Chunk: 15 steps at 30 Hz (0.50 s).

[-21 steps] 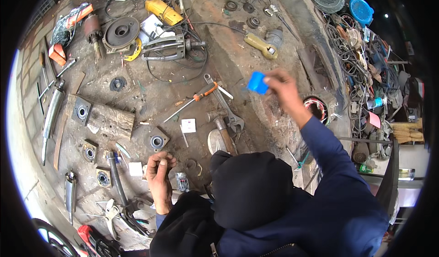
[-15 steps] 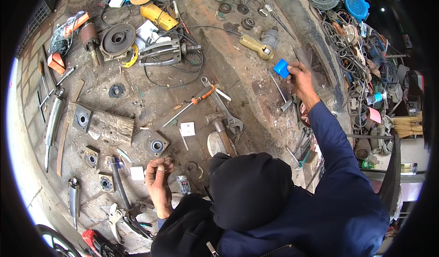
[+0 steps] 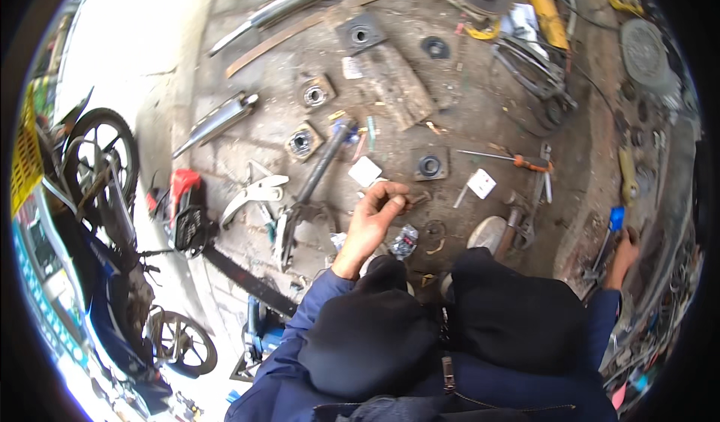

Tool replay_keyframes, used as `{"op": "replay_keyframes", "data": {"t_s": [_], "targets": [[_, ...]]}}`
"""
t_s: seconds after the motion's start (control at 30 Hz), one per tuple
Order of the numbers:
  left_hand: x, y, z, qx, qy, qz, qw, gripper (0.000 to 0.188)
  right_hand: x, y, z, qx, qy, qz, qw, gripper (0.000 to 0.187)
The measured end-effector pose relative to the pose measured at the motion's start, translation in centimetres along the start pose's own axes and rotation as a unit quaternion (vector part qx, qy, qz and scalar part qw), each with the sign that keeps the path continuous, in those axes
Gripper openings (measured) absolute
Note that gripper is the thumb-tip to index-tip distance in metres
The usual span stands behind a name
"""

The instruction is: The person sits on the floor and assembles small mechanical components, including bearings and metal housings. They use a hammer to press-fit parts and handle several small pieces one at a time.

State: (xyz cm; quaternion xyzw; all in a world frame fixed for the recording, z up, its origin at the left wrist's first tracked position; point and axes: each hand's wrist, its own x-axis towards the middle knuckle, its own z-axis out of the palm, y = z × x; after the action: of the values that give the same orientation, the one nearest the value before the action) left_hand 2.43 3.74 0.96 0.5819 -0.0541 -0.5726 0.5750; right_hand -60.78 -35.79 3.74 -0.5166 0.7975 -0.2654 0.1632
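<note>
- Head view: our right hand [image 3: 624, 253] has dropped from mid-air to the ground's edge, fingers closed on the blue-handled tool [image 3: 609, 236].
- Our left hand [image 3: 377, 213] stays raised, pinching a small dark part [image 3: 415, 197] — tool fetched, we judge.

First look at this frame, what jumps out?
The left hand, raised mid-frame with its fingers curled around a small dark part, stands out over a dirty floor littered with square metal plates, tools and an orange-handled screwdriver. At the right edge the right hand rests low beside a small blue object; whether it grips it is unclear. At far left stand a motorcycle and a red power tool.
</note>
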Motion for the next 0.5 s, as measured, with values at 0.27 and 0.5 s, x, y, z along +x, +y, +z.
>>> {"op": "replay_keyframes", "data": {"t_s": [0.27,0.5], "targets": [[-5.3,13.0,-5.3,0.444,0.159,0.249,0.846,0.042,-12.2,-11.6,8.0,0.11,-0.186,-0.164,0.963,0.033],[9.7,18.5,-13.0,0.734,0.098,0.213,0.637,0.067,-28.0,-24.5,19.0,0.203,-0.482,-0.189,0.831,0.028]]}}
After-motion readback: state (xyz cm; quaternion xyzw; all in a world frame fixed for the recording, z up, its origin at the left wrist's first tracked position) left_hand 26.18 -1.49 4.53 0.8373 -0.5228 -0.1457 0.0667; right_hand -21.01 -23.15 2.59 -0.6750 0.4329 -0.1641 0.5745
